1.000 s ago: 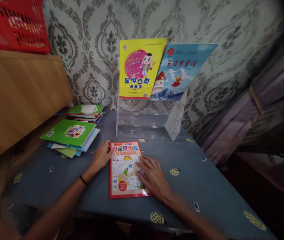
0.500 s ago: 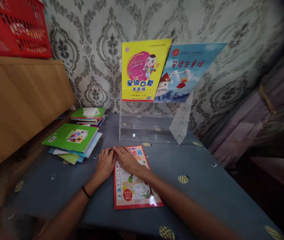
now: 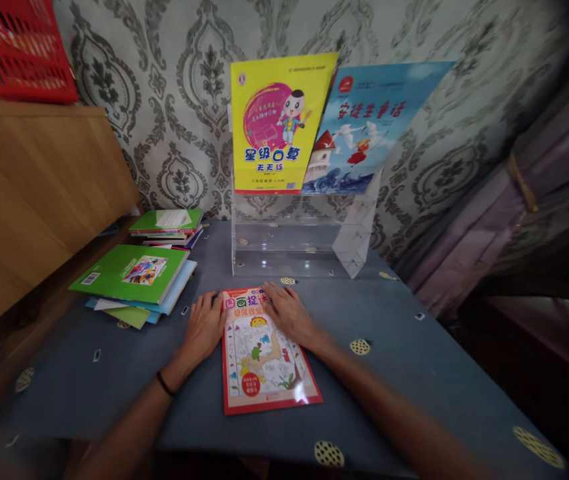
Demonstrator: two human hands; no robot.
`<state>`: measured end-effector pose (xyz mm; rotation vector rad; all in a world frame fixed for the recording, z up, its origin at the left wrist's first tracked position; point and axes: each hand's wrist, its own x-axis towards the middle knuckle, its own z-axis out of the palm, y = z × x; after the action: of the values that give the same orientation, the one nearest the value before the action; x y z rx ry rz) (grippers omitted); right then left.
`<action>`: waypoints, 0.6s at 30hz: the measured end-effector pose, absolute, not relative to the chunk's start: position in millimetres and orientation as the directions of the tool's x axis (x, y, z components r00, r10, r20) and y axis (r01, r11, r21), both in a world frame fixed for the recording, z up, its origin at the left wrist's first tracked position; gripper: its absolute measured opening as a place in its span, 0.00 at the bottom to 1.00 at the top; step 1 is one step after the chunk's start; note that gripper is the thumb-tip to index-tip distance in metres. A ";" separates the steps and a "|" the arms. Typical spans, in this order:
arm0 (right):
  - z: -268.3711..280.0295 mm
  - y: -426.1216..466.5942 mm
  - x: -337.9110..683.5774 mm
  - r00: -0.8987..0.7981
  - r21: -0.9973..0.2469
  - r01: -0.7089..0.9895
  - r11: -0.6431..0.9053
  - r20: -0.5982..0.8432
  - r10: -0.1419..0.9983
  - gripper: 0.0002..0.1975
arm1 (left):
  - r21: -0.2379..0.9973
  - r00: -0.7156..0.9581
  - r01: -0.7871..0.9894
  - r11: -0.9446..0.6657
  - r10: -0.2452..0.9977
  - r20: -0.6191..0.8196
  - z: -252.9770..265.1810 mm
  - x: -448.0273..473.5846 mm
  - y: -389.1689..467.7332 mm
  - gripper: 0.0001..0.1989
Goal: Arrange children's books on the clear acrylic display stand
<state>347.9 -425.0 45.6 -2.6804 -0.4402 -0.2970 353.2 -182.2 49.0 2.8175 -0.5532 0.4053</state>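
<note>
Red-bordered book (image 3: 269, 373) flat on dark patterned surface (image 3: 394, 387), cover up, between hands. Left hand (image 3: 205, 327) at its left edge, black band (image 3: 165, 384) on wrist, fingers loosely extended, unclenched. Right hand (image 3: 289, 315) laid over upper right of cover, fingers relaxed, grasping nothing. Left, beyond: green-topped book stack (image 3: 127, 272), smaller stack (image 3: 164, 223) behind. Farther: clear rack (image 3: 284, 265) holding yellow book (image 3: 277, 127) beside blue book (image 3: 364, 140), against patterned wall (image 3: 209, 80).
</note>
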 end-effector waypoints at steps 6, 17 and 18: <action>34.6 -461.2 355.8 0.930 -0.587 0.331 -0.739 0.337 0.148 0.21 | 0.051 0.832 -0.465 -0.884 -0.416 0.366 47.0 358.5 -182.0 0.17; 27.4 -472.3 370.5 0.936 -0.714 0.340 -0.613 0.323 0.142 0.24 | 0.236 0.701 -0.711 -0.662 -0.640 0.317 43.5 397.0 -242.6 0.20; 27.3 -472.6 370.8 0.935 -0.712 0.343 -0.613 0.323 0.147 0.24 | 0.248 0.687 -0.726 -0.642 -0.657 0.310 43.7 397.0 -248.5 0.20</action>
<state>370.8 -472.6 27.3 -2.2339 -0.3451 -0.2931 397.0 -248.5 43.7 2.5483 -1.0855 0.2714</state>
